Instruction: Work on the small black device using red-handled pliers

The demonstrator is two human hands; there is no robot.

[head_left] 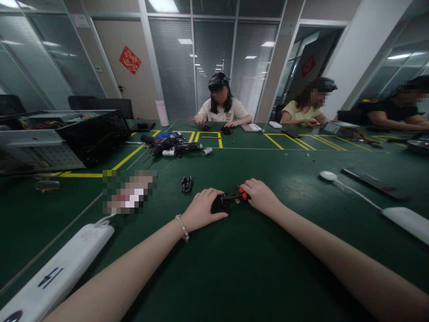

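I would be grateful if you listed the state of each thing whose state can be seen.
Left grip: closed around black part
Right grip: closed on red-handled pliers
Pliers: tips at the black part; jaw opening unclear
Computer case: open, inner parts showing
Pink bottle: upright
Left door: shut
Blinds: lowered
Ceiling light: lit

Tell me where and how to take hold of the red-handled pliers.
Best by the red handles, coming from the right. The pliers point their dark jaws leftward at the black piece in the left hand, so the handle end looks like the freer side. The right hand holds them there.
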